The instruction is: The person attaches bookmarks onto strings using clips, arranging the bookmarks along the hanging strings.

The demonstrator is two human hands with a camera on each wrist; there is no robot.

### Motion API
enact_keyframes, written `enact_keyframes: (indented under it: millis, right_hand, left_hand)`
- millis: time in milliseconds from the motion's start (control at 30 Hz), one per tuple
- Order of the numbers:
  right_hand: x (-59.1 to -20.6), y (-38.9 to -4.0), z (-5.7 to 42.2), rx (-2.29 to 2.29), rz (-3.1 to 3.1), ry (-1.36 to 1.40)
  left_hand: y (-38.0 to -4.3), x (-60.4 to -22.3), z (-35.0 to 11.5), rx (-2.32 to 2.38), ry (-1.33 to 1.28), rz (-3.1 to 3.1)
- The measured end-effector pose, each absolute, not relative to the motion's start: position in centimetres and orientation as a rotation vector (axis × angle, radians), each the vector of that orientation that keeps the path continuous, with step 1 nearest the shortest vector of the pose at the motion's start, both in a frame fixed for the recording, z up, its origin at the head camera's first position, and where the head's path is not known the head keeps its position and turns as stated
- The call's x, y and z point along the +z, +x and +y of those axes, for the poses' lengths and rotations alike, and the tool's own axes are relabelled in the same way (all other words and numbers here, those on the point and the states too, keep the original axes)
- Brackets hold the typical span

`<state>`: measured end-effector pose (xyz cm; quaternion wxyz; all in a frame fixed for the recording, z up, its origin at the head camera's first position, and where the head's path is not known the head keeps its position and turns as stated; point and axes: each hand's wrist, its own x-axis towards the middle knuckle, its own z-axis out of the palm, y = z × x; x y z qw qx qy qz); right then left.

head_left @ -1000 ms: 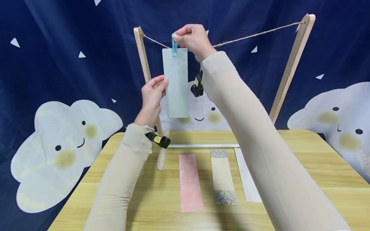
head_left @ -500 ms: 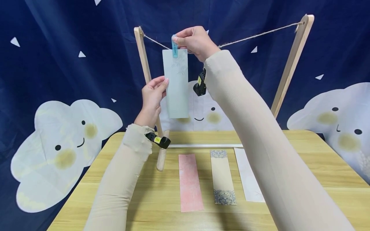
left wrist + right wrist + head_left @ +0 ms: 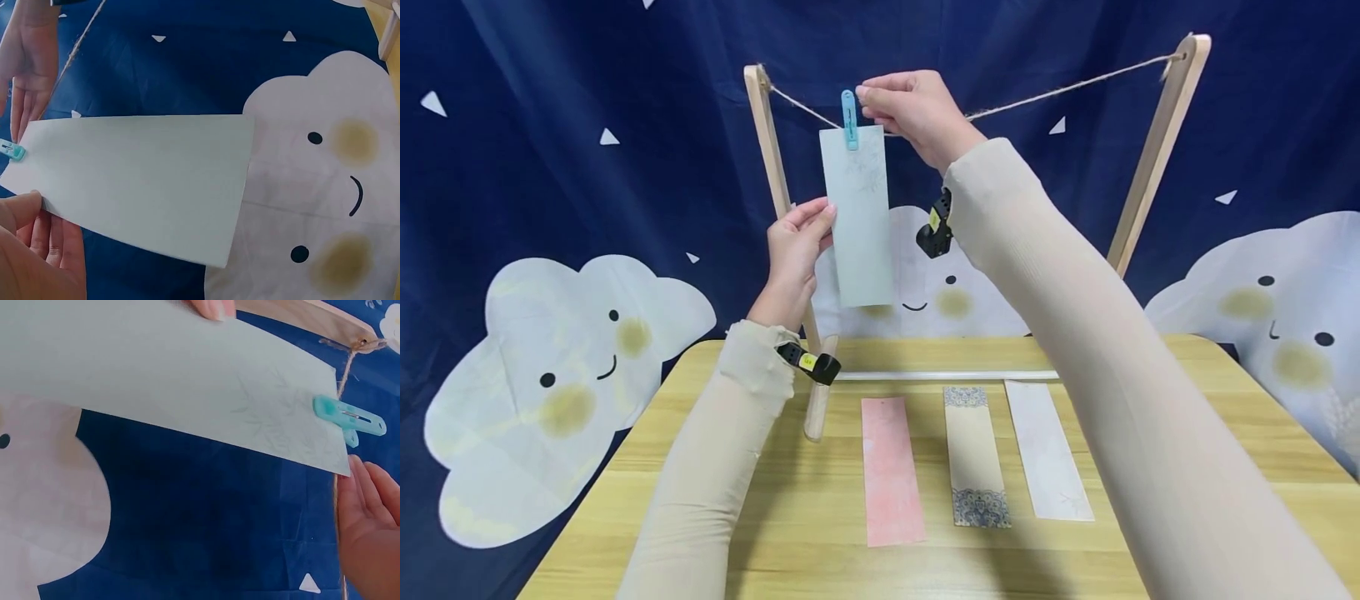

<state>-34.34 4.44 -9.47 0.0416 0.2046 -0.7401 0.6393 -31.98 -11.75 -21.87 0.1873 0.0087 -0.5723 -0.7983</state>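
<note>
Fingers of the left hand (image 3: 793, 250) pinch the left edge of a pale green card (image 3: 859, 221), thumb in front, so the card hangs upright just right of those fingers, extending above and below them. Up and to the right of the same fingers, a light blue clip (image 3: 849, 125) bites the card's top edge. Fingers of the right hand (image 3: 917, 112) are released, loosely extended just right of the clip; whether they brush the card or the cord, I cannot tell. Faint leaf sprigs (image 3: 269, 412) are printed on the card near the clip, left of the right fingers in the right wrist view.

A twine cord (image 3: 1075, 86) runs behind the card and past the right fingers; whether the clip catches it too is hidden. The cord is tied to a left post (image 3: 766, 137) behind the left fingers and a right post (image 3: 1157, 158) well right of the right fingers.

Below the left fingers and rightward, a pink card (image 3: 892, 475), a lace-bordered beige card (image 3: 976, 458) and a white card (image 3: 1048, 454) lie on the desk (image 3: 805, 517). Below each hand's fingers, a black wrist camera carries a yellow label (image 3: 807, 362), its marks too small to read.
</note>
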Motion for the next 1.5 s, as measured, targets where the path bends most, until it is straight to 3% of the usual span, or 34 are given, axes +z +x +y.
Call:
enact_keyframes:
  millis: [700, 1500]
  right_hand:
    - [-14.3, -33.4, 11.2, 2.402, -1.85, 0.729]
    - [-26.0, -30.8, 20.8, 2.601, -1.851, 0.7]
  left_hand:
    - [-31.9, -23.5, -12.9, -2.19, 0.081, -1.77]
    - [-28.4, -29.2, -14.3, -2.191, -0.058, -1.867]
